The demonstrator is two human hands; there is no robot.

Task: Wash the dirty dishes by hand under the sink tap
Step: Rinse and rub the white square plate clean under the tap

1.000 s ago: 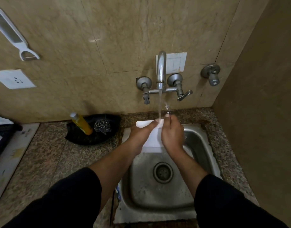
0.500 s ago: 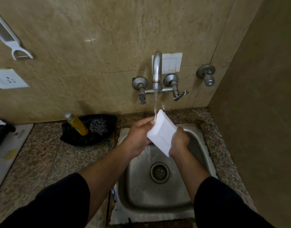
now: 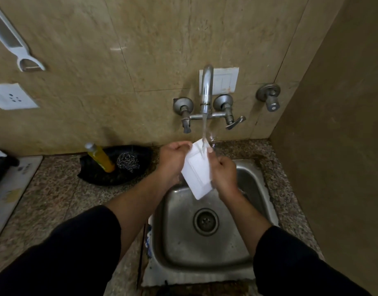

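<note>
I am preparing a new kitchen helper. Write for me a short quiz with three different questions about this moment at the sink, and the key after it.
1. True or false: water from the tap falls on the white rectangular dish.
2. What lies just beside the yellow bottle on the counter? A: a sponge. B: a steel wool scrubber. C: a spoon.
3. Fill the gap: the left hand and the right hand both hold the dish above the steel ____.

Key: 1 true; 2 B; 3 sink.
</note>
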